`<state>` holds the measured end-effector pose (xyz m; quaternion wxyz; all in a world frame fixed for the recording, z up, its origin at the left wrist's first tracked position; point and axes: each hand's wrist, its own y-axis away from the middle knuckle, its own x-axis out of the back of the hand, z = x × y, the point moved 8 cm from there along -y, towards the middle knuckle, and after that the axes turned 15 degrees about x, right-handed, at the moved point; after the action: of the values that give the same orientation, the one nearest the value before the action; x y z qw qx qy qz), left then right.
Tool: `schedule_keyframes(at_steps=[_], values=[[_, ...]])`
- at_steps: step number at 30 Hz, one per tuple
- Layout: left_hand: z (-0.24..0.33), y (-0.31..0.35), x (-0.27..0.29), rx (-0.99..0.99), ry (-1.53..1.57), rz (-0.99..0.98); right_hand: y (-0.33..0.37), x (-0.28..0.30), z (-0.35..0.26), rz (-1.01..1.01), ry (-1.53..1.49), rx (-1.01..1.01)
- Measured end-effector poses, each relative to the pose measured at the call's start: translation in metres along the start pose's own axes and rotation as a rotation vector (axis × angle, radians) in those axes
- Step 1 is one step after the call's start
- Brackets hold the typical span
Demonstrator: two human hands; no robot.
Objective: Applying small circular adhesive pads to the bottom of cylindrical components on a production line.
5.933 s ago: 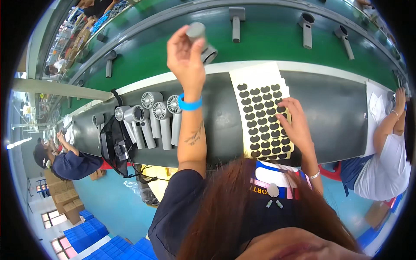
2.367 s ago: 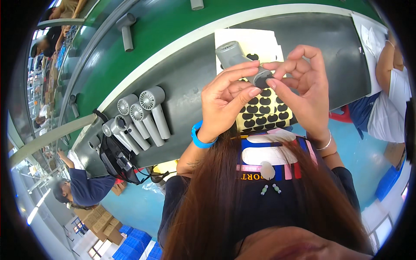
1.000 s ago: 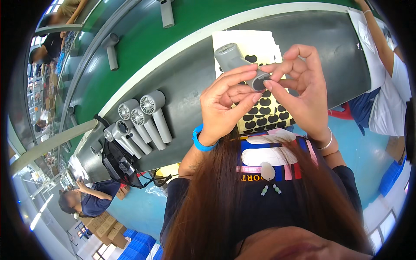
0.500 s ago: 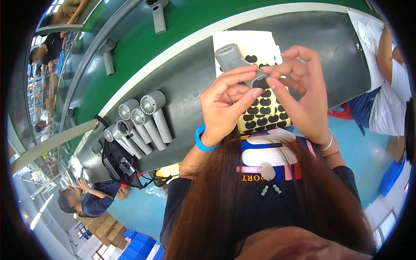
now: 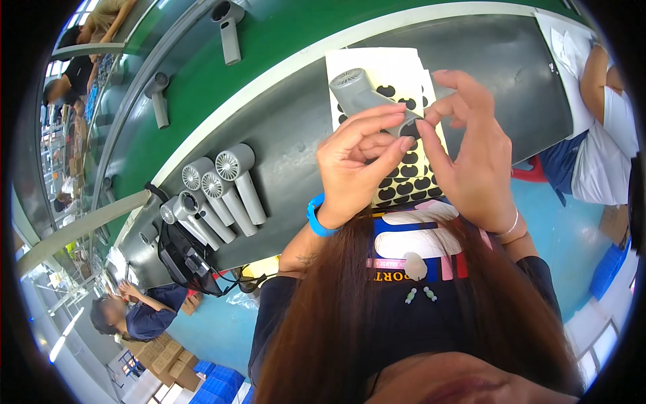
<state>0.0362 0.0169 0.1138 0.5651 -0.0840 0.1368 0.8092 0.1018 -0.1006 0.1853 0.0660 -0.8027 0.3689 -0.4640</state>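
Note:
A grey handheld fan (image 5: pixel 356 93) lies slantwise in my left hand (image 5: pixel 353 161), its round grille pointing up and left. My left fingers and thumb wrap the bottom end of its handle. On that end face sits a dark oval sticker (image 5: pixel 410 128). My right hand (image 5: pixel 474 151) pinches at the sticker's right edge, thumb tip against it, the other fingers bent and partly hidden behind. Beneath both hands lie pale yellow sheets (image 5: pixel 390 59) carrying rows of black notched stickers (image 5: pixel 408 171).
Several grey fans (image 5: pixel 232 165) lie grouped on the dark bench (image 5: pixel 289 128) to the left, beside a black bag (image 5: pixel 180 252). More fans (image 5: pixel 230 42) rest on the green conveyor belt (image 5: pixel 282 27) beyond. A co-worker (image 5: pixel 145 313) sits at far left; another person's arm (image 5: pixel 595 81) shows at right.
The fans on the green belt have shifted left and nearer. My right thumb and fingers have moved slightly at the sticker, which now shows more fully on the handle's end.

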Motion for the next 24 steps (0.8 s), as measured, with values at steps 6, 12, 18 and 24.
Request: schedule_keyframes(at_steps=[6,12,18,24], values=[[0.015,0.0,0.017,-0.001,-0.033,0.054,-0.012,0.0,0.029,0.115,-0.016,-0.017],[0.027,-0.005,0.033,0.027,0.0,0.053,0.024,-0.099,0.074,-0.416,0.182,0.095],[0.062,-0.055,0.08,-0.137,-0.164,0.277,0.013,-0.1,0.099,-0.601,0.046,0.152],[0.06,-0.154,0.15,-0.51,-0.754,0.442,-0.002,-0.093,0.097,-0.696,0.064,0.164]])
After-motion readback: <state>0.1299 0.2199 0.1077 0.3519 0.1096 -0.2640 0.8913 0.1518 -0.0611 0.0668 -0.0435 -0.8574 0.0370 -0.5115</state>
